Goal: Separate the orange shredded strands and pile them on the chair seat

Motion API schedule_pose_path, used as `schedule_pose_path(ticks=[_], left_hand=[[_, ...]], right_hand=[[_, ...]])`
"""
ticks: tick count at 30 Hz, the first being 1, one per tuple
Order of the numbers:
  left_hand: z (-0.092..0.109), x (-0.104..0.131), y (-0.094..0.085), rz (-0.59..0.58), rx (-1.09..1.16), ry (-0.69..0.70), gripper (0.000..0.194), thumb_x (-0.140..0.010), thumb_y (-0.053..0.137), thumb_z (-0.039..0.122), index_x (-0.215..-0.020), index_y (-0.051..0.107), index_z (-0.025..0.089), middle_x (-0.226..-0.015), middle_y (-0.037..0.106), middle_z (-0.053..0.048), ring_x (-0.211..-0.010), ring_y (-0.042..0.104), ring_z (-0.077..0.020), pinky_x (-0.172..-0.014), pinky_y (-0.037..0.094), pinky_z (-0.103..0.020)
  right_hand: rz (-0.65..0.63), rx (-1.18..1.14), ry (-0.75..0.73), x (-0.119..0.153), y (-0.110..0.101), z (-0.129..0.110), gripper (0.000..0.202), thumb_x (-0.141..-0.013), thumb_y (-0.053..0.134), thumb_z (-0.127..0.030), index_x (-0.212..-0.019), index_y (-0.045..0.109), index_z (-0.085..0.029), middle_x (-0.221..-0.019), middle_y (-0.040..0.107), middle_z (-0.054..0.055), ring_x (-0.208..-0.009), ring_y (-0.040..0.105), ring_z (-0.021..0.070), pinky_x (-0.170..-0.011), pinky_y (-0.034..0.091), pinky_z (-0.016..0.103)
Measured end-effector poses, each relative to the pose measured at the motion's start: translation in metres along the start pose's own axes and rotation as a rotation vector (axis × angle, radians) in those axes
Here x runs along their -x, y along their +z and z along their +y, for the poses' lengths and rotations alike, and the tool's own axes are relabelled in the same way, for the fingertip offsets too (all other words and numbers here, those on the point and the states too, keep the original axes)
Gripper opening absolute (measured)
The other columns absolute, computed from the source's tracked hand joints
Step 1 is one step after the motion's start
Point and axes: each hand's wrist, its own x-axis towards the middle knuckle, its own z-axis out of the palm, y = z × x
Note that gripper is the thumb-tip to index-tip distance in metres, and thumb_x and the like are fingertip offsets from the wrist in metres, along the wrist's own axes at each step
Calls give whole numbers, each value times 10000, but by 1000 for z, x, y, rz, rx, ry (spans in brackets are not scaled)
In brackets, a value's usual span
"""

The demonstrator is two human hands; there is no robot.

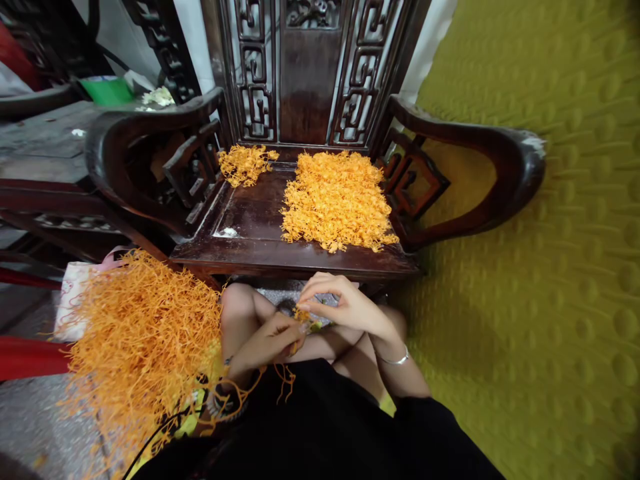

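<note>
Above my lap, my left hand is closed round a small orange stringy piece; loose orange strands hang below the wrist. My right hand arches over from the other side, thumb and fingertips pinching the top of the same piece. On the wooden chair seat in front lies a wide layer of orange curly bundles. A smaller heap of such bundles sits at the back left of the seat. To my left rises a large tangled pile of long orange strands, close to my left forearm.
The dark wooden chair has curved arms and a carved back. A yellow-green dimpled surface fills the right side. A white bag is partly behind the strand pile. At the left stands a wooden table with a green container.
</note>
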Motion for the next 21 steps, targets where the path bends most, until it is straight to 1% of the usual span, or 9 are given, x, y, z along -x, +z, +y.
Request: schedule_pose_path(ticks=[2,5,9,13,14,15,16,19,21], left_hand=[[-3,1,1,9,32,16,593,-887,495,611,-479,447,183,-405,350,43,-385,264,-80,-413,157,-264],[-5,3,7,34,112,96,636,-911,424,618,-436,348,203,-387,284,43,-379,234,-82,-422,169,-280],[-5,7,22,-43,195,176,659,-907,410,637,-416,306,211,-364,265,34,-355,221,-82,-426,195,-301],[-14,14,28,-83,256,196,661,-928,391,601,-407,261,215,-348,230,39,-340,205,-80,-410,174,-300],[-17,15,26,-76,264,196,655,-931,383,597,-413,253,217,-351,217,44,-342,194,-79,-403,158,-296],[-20,16,24,-65,265,196,648,-932,381,592,-420,253,217,-358,211,48,-346,186,-79,-401,146,-294],[-22,17,22,-55,261,201,642,-933,387,586,-426,259,215,-365,212,51,-354,185,-78,-403,142,-291],[-20,16,13,-54,235,218,627,-935,427,557,-433,302,202,-382,252,51,-374,214,-73,-425,164,-288],[-15,14,9,-75,218,216,614,-940,450,532,-440,333,193,-393,284,50,-384,232,-70,-440,178,-287]], right_hand=[[142,-43,-12,1,1,0,164,-901,623,-281,-816,737,-200,-838,720,42,-800,643,170,-774,499,346],[478,-4,-85,5,8,-6,150,-893,620,-245,-799,733,-217,-834,725,39,-807,649,190,-793,505,386],[803,144,-235,10,12,-21,164,-905,594,-235,-783,705,-245,-777,696,17,-742,623,194,-770,497,411],[1504,234,-393,9,-15,-41,239,-940,542,-243,-719,624,-280,-662,514,6,-647,547,184,-640,458,356],[1610,244,-422,9,-22,-45,252,-954,520,-247,-724,614,-284,-654,479,7,-621,524,180,-606,440,341],[1588,254,-422,11,-27,-48,256,-967,502,-258,-739,617,-283,-660,478,9,-613,515,176,-591,432,333],[1433,259,-387,12,-30,-50,250,-974,494,-276,-764,629,-275,-685,508,13,-631,529,174,-605,441,332],[581,225,-198,14,-18,-48,159,-933,582,-365,-942,674,-236,-933,656,40,-875,608,206,-796,495,377],[159,172,-114,13,-2,-40,291,-859,687,-390,-1099,655,-229,-1107,666,58,-1038,587,233,-909,480,411]])
